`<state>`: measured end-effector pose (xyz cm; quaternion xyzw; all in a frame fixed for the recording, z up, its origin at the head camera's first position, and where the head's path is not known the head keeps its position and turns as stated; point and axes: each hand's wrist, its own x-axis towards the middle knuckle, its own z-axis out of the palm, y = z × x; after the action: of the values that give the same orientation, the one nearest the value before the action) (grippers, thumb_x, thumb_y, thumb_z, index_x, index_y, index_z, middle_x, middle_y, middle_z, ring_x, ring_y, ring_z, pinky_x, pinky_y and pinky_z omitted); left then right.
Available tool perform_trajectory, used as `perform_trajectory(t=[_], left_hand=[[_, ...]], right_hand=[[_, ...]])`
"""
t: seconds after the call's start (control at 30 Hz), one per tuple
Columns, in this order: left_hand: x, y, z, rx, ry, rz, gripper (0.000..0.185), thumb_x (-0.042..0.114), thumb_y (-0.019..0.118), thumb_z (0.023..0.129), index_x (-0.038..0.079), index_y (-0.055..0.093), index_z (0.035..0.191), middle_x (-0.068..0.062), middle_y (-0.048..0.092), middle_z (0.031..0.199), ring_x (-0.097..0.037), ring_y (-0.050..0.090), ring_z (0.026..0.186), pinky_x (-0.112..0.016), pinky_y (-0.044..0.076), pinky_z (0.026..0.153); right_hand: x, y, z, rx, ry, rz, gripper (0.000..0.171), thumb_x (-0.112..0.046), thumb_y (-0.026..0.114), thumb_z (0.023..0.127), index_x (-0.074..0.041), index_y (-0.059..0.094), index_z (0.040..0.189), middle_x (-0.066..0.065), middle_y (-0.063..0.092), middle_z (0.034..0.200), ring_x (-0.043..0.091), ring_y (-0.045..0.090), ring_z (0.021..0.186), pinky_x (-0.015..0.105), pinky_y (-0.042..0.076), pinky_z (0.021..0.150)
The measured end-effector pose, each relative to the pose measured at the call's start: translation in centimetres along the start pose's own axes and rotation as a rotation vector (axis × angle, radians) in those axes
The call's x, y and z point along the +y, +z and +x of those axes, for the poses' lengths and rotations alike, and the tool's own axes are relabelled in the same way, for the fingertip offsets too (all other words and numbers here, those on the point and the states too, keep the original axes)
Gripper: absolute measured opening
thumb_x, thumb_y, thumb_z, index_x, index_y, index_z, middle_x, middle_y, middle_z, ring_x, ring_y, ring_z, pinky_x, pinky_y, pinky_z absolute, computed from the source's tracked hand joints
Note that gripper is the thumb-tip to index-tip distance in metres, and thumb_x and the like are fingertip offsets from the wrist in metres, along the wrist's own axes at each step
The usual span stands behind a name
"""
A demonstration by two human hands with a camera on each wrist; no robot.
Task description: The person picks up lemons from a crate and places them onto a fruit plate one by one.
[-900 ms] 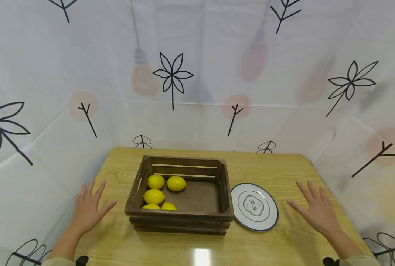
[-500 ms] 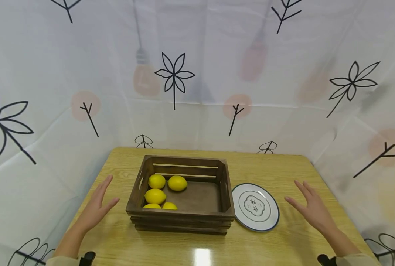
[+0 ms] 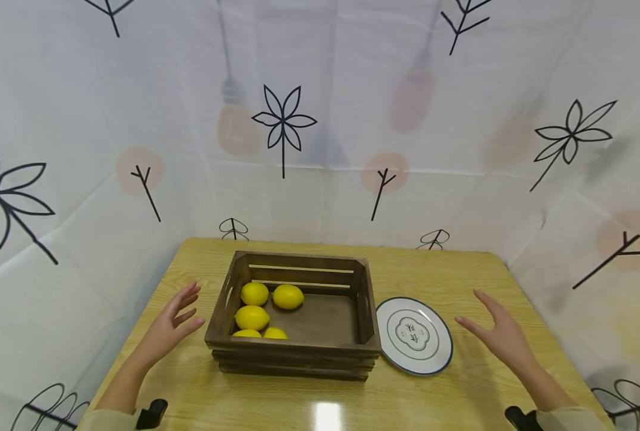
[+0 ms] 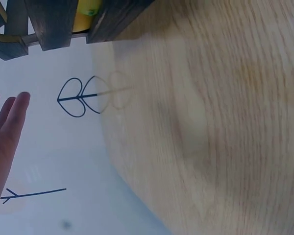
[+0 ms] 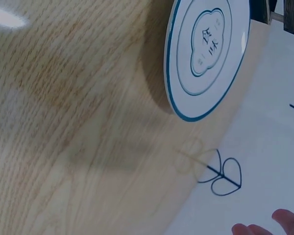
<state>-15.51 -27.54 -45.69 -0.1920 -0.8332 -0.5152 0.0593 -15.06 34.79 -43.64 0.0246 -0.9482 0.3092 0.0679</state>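
A dark brown wooden crate (image 3: pixel 293 360) stands on the table, with several yellow lemons (image 3: pixel 287 297) grouped toward its left side. To its right lies a white plate (image 3: pixel 412 353) with a blue rim and a printed emblem. My left hand (image 3: pixel 164 333) hovers left of the crate, apart from it, fingers loosely bent and holding nothing. Over the table right of the plate is my right hand (image 3: pixel 507 342), thumb spread from the fingers and nothing held. In the left wrist view, yellow shows between the crate's slats (image 4: pixel 49 22). Fingertips (image 5: pixel 288 220) of the right hand edge into the right wrist view.
The wooden table (image 3: pixel 416 398) has a bright light reflection near its front edge. White cloth (image 3: pixel 325 203) printed with plants and bulbs hangs behind it and along both sides. A black band (image 3: pixel 151 413) sits at the left wrist, another (image 3: pixel 521 418) at the right.
My left hand has moved right, closer to the crate, and its spread fingers have bent. The right hand has shifted slightly left toward the plate. Crate, lemons and plate stay put.
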Motion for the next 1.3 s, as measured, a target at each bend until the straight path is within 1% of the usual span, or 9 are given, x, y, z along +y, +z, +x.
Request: perform_trajectory(t=[0.13,0.27,0.37,0.43,0.5,0.6,0.73,0.97,1.3], left_hand=[[0.5,0.3,0.2,-0.025,0.009,-0.088,0.068,0.002,0.06,0.09,0.008,0.024,0.147,-0.011,0.03,0.144,0.0,0.036,0.124,-0.018,0.042,0.091],[0.7,0.6,0.3,-0.061,-0.022,-0.148,0.061,0.004,0.059,0.091,0.004,0.029,0.144,-0.005,0.033,0.142,-0.016,0.039,0.126,-0.019,0.044,0.089],[0.7,0.8,0.4,-0.075,-0.072,-0.151,0.059,0.009,0.06,0.091,0.004,0.032,0.143,-0.012,0.033,0.142,-0.031,0.038,0.125,-0.021,0.046,0.086],[0.8,0.9,0.5,-0.08,-0.095,-0.145,0.057,0.012,0.06,0.092,0.004,0.034,0.142,-0.017,0.033,0.142,-0.035,0.038,0.124,-0.022,0.047,0.085],[0.8,1.1,0.6,-0.085,-0.108,-0.144,0.056,0.013,0.06,0.092,0.004,0.035,0.141,-0.019,0.034,0.142,-0.031,0.042,0.123,-0.022,0.047,0.084],[0.8,1.3,0.7,-0.092,-0.117,-0.168,0.054,0.013,0.06,0.092,0.003,0.037,0.14,-0.02,0.036,0.14,-0.016,0.049,0.118,-0.023,0.047,0.085],[0.8,1.6,0.8,-0.095,-0.122,-0.218,0.052,0.011,0.058,0.093,0.002,0.038,0.139,-0.02,0.035,0.14,-0.002,0.049,0.112,-0.022,0.046,0.086],[0.5,2.1,0.9,-0.076,-0.133,-0.276,0.049,0.009,0.056,0.094,-0.001,0.037,0.138,-0.017,0.036,0.139,-0.005,0.051,0.111,-0.023,0.047,0.086],[0.6,2.5,0.8,-0.046,-0.14,-0.283,0.05,0.01,0.057,0.093,0.0,0.037,0.138,-0.007,0.04,0.136,-0.006,0.052,0.109,-0.023,0.048,0.085]], right_hand=[[-0.3,0.0,0.2,0.009,0.002,0.006,0.084,-0.04,0.066,0.086,0.002,0.023,0.146,0.033,0.027,0.141,0.056,0.029,0.121,0.066,0.03,0.089],[-0.7,0.1,0.3,-0.006,0.032,0.02,0.085,-0.041,0.066,0.085,-0.001,0.022,0.147,0.033,0.026,0.141,0.057,0.034,0.116,0.065,0.035,0.086],[-1.1,0.2,0.4,-0.01,0.041,0.044,0.086,-0.039,0.068,0.084,-0.001,0.022,0.147,0.034,0.025,0.141,0.057,0.033,0.117,0.064,0.037,0.087],[-1.3,0.3,0.5,-0.008,0.038,0.06,0.087,-0.038,0.069,0.083,-0.002,0.023,0.147,0.034,0.025,0.142,0.056,0.032,0.119,0.063,0.038,0.087],[-1.5,0.3,0.6,-0.008,0.038,0.074,0.087,-0.037,0.07,0.083,-0.003,0.022,0.147,0.034,0.025,0.142,0.055,0.032,0.12,0.061,0.038,0.088],[-1.9,0.4,0.8,-0.002,0.031,0.094,0.087,-0.036,0.071,0.082,-0.003,0.024,0.147,0.033,0.027,0.141,0.054,0.034,0.119,0.06,0.039,0.088],[-2.6,0.5,1.0,0.012,0.005,0.133,0.084,-0.031,0.073,0.082,-0.001,0.027,0.145,0.032,0.031,0.14,0.053,0.037,0.118,0.058,0.041,0.088],[-3.7,1.0,1.5,0.026,-0.029,0.177,0.079,-0.027,0.074,0.081,0.001,0.032,0.143,0.029,0.036,0.138,0.05,0.041,0.117,0.056,0.042,0.088],[-5.6,2.1,2.6,0.044,-0.083,0.258,0.071,-0.024,0.075,0.08,0.002,0.04,0.136,0.024,0.043,0.134,0.043,0.043,0.117,0.052,0.04,0.093]])
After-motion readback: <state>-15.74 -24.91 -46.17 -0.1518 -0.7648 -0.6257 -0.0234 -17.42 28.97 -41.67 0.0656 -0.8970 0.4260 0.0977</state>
